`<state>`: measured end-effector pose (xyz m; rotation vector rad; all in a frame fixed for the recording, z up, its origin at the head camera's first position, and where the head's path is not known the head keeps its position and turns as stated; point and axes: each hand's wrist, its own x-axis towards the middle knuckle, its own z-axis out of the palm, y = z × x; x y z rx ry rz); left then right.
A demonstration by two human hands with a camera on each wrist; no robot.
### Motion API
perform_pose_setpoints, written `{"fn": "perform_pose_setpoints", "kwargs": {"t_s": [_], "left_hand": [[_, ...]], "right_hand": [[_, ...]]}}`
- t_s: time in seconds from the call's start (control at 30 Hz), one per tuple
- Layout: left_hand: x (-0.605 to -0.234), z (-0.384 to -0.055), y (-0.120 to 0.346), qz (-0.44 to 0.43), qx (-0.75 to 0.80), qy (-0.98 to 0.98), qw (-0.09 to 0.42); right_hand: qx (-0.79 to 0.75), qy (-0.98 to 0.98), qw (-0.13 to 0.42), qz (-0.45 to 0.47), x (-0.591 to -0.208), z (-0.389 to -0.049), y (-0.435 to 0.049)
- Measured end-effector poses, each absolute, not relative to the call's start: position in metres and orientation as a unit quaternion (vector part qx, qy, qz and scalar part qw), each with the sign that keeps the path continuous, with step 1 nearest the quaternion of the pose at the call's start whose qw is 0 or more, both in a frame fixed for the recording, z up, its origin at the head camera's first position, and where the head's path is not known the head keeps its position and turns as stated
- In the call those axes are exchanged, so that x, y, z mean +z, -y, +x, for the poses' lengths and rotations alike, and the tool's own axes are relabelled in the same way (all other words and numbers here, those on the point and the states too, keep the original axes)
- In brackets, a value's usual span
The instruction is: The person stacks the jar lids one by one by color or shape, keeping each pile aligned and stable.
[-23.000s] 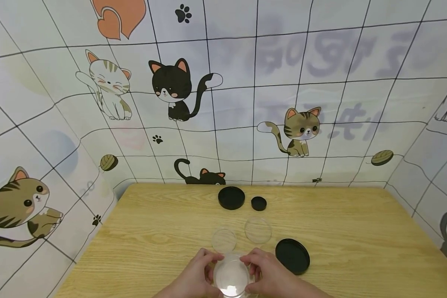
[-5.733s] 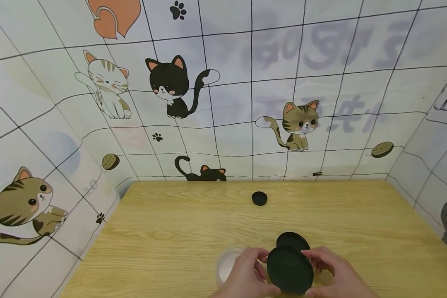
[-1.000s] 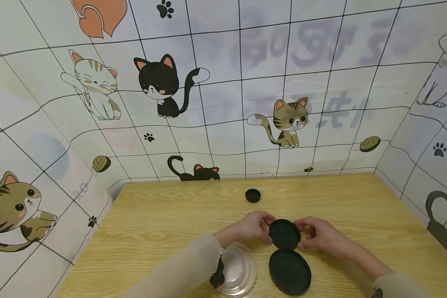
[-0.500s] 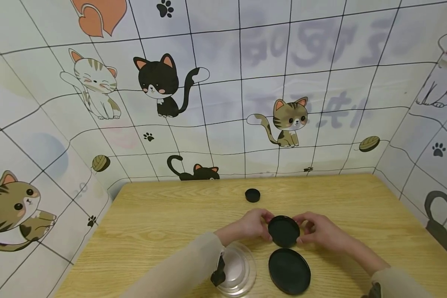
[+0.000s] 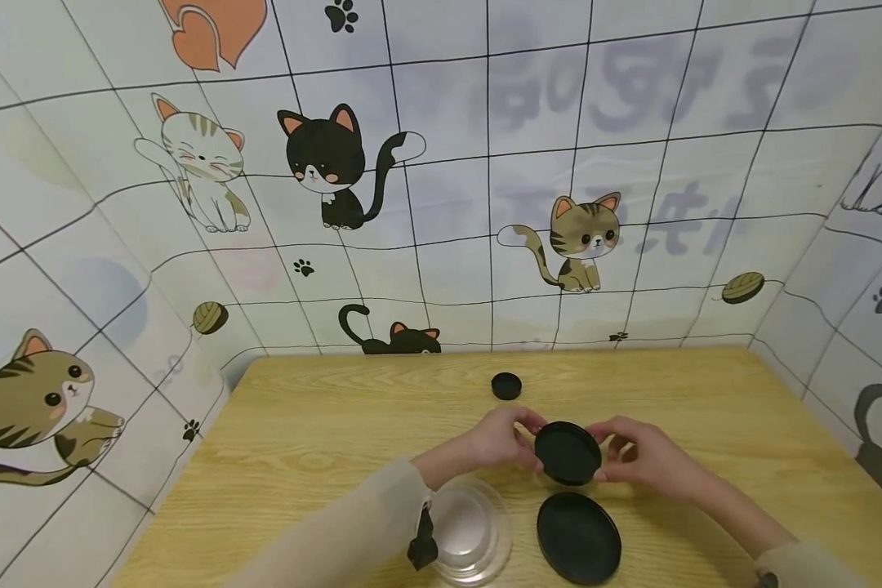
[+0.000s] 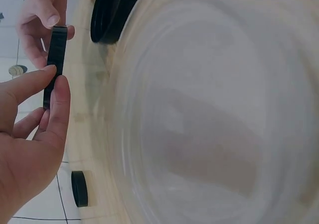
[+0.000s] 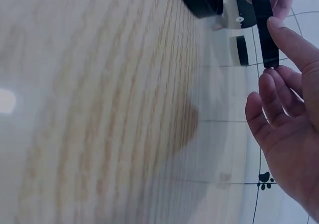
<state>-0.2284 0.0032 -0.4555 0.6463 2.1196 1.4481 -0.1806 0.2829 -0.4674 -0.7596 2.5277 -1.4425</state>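
Between both hands, a mid-sized round black lid [image 5: 567,453] is held by its rim, raised off the table. My left hand [image 5: 501,441] pinches its left edge with thumb and fingers, as the left wrist view also shows. On the opposite edge, my right hand [image 5: 645,459] grips with thumb and fingertips; some of its fingers hang free in the right wrist view. Nearer the body lies a larger black lid [image 5: 578,537], apart from the held one. Clear round plastic pieces [image 5: 470,531] sit stacked beside my left sleeve, which partly covers them.
A small black lid [image 5: 506,386] lies near the back edge of the wooden table [image 5: 323,425]. A cloth printed with cats and grid lines [image 5: 448,204] hangs behind and at both sides.
Earlier, the clear pieces lay spread out; now they are stacked. The mid-sized lid has come forward from the back. Over the last second, both hands have shifted it slightly away from the larger lid.
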Motion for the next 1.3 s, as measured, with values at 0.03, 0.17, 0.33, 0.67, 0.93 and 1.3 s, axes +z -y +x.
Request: {"fn": "perform_pose_setpoints", "kwargs": {"t_s": [0.03, 0.17, 0.33, 0.67, 0.93, 1.3], "left_hand": [[-0.454, -0.226, -0.003, 0.239, 0.534, -0.773, 0.247], [-0.449, -0.213, 0.001, 0.244, 0.548, -0.76, 0.251], [-0.442, -0.193, 0.005, 0.246, 0.555, -0.756, 0.247], [-0.441, -0.168, 0.012, 0.241, 0.565, -0.746, 0.257], [-0.446, -0.152, 0.014, 0.229, 0.56, -0.756, 0.251], [-0.459, -0.144, 0.011, 0.235, 0.551, -0.759, 0.256]], "right_hand": [[-0.478, -0.837, 0.061, -0.258, -0.467, -0.179, -0.283], [-0.475, -0.835, 0.042, -0.275, -0.464, -0.167, -0.282], [-0.472, -0.835, 0.03, -0.283, -0.462, -0.153, -0.283], [-0.488, -0.816, 0.008, -0.31, -0.469, -0.135, -0.28], [-0.497, -0.804, 0.025, -0.327, -0.477, -0.129, -0.277], [-0.496, -0.817, 0.1, -0.277, -0.483, -0.12, -0.278]]}}
